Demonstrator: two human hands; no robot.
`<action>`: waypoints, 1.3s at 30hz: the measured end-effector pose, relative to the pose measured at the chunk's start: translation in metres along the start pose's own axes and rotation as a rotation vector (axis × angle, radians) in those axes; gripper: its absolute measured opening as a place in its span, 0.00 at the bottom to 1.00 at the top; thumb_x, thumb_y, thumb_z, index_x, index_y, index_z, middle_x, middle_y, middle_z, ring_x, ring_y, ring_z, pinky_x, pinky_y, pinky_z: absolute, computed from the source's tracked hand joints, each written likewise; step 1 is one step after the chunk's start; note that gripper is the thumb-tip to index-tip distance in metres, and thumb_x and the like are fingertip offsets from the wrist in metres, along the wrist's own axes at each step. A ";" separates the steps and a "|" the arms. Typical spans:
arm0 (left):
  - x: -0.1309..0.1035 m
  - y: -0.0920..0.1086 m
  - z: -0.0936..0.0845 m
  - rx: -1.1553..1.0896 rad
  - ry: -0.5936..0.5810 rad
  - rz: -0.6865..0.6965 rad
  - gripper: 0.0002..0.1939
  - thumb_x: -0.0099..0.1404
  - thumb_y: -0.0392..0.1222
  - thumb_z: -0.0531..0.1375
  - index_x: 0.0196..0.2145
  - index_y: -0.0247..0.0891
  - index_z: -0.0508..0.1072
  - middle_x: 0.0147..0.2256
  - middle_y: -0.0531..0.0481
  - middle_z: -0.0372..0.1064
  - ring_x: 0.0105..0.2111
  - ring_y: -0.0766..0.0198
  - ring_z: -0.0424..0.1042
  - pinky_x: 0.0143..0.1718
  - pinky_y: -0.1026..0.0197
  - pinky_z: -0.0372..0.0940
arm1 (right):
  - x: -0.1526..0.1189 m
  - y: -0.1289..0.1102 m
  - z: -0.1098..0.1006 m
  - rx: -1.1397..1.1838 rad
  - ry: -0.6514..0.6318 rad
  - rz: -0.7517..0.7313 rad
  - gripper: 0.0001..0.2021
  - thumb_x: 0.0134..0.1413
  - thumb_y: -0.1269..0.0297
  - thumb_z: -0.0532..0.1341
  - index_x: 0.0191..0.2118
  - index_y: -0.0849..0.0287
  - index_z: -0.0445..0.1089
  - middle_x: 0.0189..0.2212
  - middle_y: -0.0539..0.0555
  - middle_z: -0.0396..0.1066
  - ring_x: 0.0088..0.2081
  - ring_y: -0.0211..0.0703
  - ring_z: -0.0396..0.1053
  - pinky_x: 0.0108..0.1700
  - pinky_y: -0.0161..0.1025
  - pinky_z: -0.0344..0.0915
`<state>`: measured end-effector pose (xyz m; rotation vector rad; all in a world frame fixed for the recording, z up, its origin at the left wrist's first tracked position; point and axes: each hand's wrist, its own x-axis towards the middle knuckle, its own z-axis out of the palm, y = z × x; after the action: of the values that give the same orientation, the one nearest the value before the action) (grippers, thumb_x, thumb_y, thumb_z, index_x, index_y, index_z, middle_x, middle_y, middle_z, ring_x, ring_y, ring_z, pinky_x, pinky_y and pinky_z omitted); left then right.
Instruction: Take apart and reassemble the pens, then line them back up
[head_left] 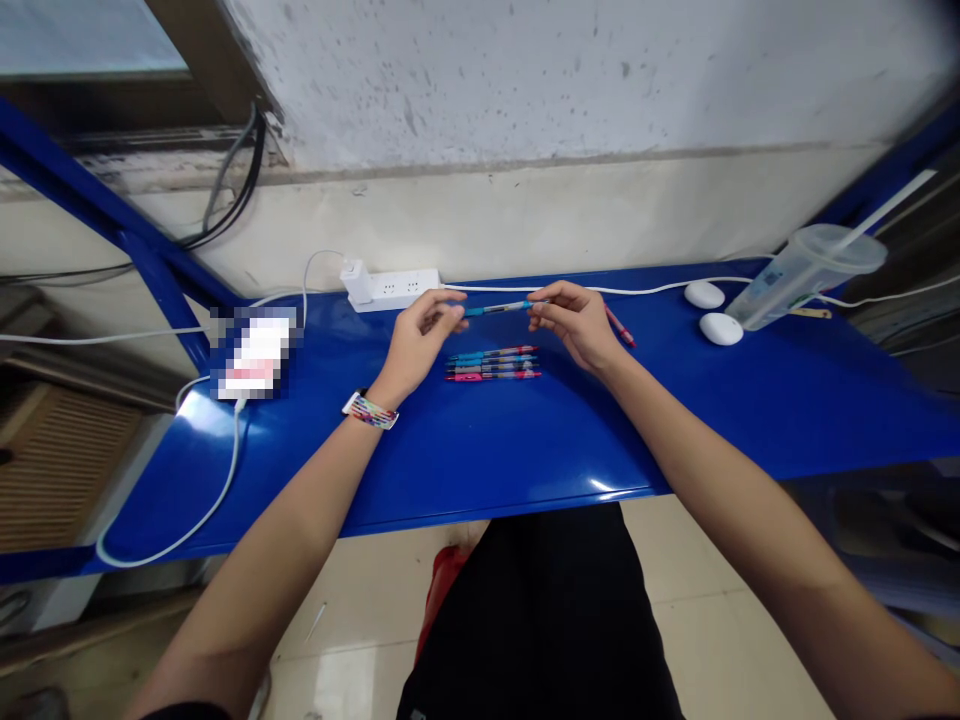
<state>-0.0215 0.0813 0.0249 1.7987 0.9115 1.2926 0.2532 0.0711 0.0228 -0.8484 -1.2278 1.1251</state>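
Note:
A blue pen [496, 309] with a clear barrel is stretched level between my two hands, above the blue shelf [480, 450]. My left hand [422, 335] pinches its left end between thumb and fingers. At the other end, the fingertips of my right hand [574, 322] are closed on it. Below the held pen, several pens [493, 364] with blue, grey, pink and red parts lie side by side in a row on the shelf. A red pen [619, 326] lies just right of my right hand, partly hidden behind it.
A white power strip [401, 288] with a plugged-in charger stands against the wall. On the left lies a phone [259, 355] on a white cable [234, 460]. To the right are two white rounded objects [721, 328] and a clear plastic cup [799, 275] with a straw.

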 end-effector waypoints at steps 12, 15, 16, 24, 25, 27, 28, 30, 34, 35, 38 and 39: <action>-0.001 0.000 0.000 0.093 0.024 0.000 0.04 0.72 0.44 0.72 0.42 0.45 0.89 0.38 0.46 0.87 0.39 0.57 0.84 0.45 0.52 0.77 | 0.000 0.002 0.000 -0.012 0.004 -0.002 0.11 0.46 0.58 0.81 0.36 0.52 0.85 0.29 0.49 0.79 0.31 0.41 0.76 0.38 0.43 0.77; -0.001 0.002 0.001 0.104 0.053 0.036 0.06 0.69 0.42 0.73 0.43 0.46 0.89 0.43 0.45 0.88 0.43 0.56 0.84 0.45 0.52 0.78 | 0.001 0.004 -0.001 -0.012 0.015 0.015 0.10 0.45 0.60 0.80 0.35 0.52 0.86 0.29 0.50 0.80 0.30 0.41 0.77 0.38 0.43 0.77; -0.001 0.003 0.001 0.104 0.057 0.043 0.06 0.69 0.42 0.73 0.43 0.46 0.89 0.44 0.45 0.88 0.43 0.55 0.84 0.46 0.53 0.78 | 0.001 0.004 -0.002 -0.015 0.016 0.018 0.10 0.45 0.60 0.80 0.35 0.53 0.86 0.29 0.50 0.81 0.30 0.42 0.77 0.38 0.43 0.78; -0.001 0.003 0.001 0.077 0.084 0.038 0.05 0.69 0.42 0.74 0.42 0.47 0.90 0.41 0.47 0.88 0.41 0.56 0.83 0.46 0.52 0.78 | -0.001 0.000 0.001 0.062 -0.020 0.023 0.12 0.48 0.59 0.81 0.39 0.52 0.85 0.31 0.50 0.79 0.33 0.42 0.76 0.40 0.42 0.78; -0.001 0.003 0.002 0.066 0.088 0.031 0.04 0.69 0.42 0.74 0.42 0.47 0.90 0.41 0.47 0.87 0.41 0.56 0.83 0.46 0.52 0.78 | -0.001 -0.001 0.001 0.098 -0.038 0.060 0.13 0.50 0.58 0.80 0.42 0.52 0.85 0.32 0.50 0.79 0.34 0.42 0.76 0.40 0.41 0.78; -0.001 0.004 0.003 0.037 0.097 0.014 0.05 0.69 0.42 0.74 0.43 0.46 0.90 0.41 0.46 0.87 0.41 0.57 0.83 0.47 0.52 0.79 | -0.001 -0.003 0.001 0.186 -0.083 0.162 0.16 0.53 0.56 0.77 0.48 0.52 0.84 0.33 0.51 0.80 0.36 0.42 0.77 0.41 0.40 0.79; -0.001 0.004 0.003 0.021 0.102 0.006 0.05 0.69 0.42 0.74 0.43 0.46 0.89 0.41 0.46 0.87 0.41 0.57 0.83 0.47 0.52 0.79 | 0.000 -0.003 0.001 0.227 -0.107 0.213 0.18 0.55 0.55 0.76 0.50 0.53 0.83 0.34 0.51 0.80 0.36 0.42 0.77 0.41 0.40 0.80; 0.000 0.004 0.004 -0.008 0.118 -0.005 0.06 0.69 0.42 0.74 0.44 0.44 0.89 0.42 0.46 0.87 0.42 0.57 0.84 0.48 0.53 0.80 | 0.000 -0.004 0.000 0.289 -0.146 0.283 0.19 0.58 0.52 0.73 0.52 0.54 0.82 0.35 0.52 0.81 0.36 0.42 0.78 0.41 0.40 0.81; 0.002 0.001 0.004 -0.071 0.138 0.001 0.07 0.68 0.41 0.75 0.44 0.44 0.89 0.43 0.46 0.87 0.43 0.58 0.84 0.49 0.54 0.80 | 0.000 -0.002 -0.002 0.418 -0.213 0.345 0.20 0.61 0.53 0.71 0.54 0.57 0.80 0.42 0.54 0.85 0.38 0.41 0.80 0.42 0.37 0.82; 0.001 0.000 0.005 -0.082 0.139 0.007 0.07 0.67 0.41 0.75 0.44 0.44 0.89 0.43 0.46 0.87 0.43 0.59 0.83 0.49 0.54 0.80 | -0.001 -0.002 -0.002 0.453 -0.227 0.358 0.19 0.63 0.54 0.70 0.55 0.57 0.79 0.44 0.54 0.86 0.39 0.41 0.81 0.42 0.36 0.83; 0.000 -0.002 0.004 -0.083 0.137 0.015 0.07 0.66 0.42 0.76 0.43 0.45 0.90 0.41 0.47 0.87 0.41 0.60 0.83 0.47 0.55 0.78 | -0.003 -0.001 0.001 0.566 -0.240 0.402 0.12 0.72 0.63 0.62 0.56 0.56 0.76 0.44 0.52 0.87 0.41 0.38 0.84 0.45 0.34 0.84; -0.001 -0.002 0.004 -0.076 0.134 0.015 0.07 0.66 0.42 0.76 0.43 0.45 0.90 0.41 0.48 0.87 0.41 0.60 0.82 0.47 0.55 0.78 | -0.003 -0.002 0.002 0.606 -0.229 0.423 0.12 0.74 0.66 0.58 0.56 0.56 0.76 0.43 0.52 0.86 0.41 0.37 0.84 0.46 0.33 0.84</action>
<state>-0.0176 0.0813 0.0217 1.6798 0.9105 1.4518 0.2517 0.0672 0.0239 -0.5258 -0.8158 1.8575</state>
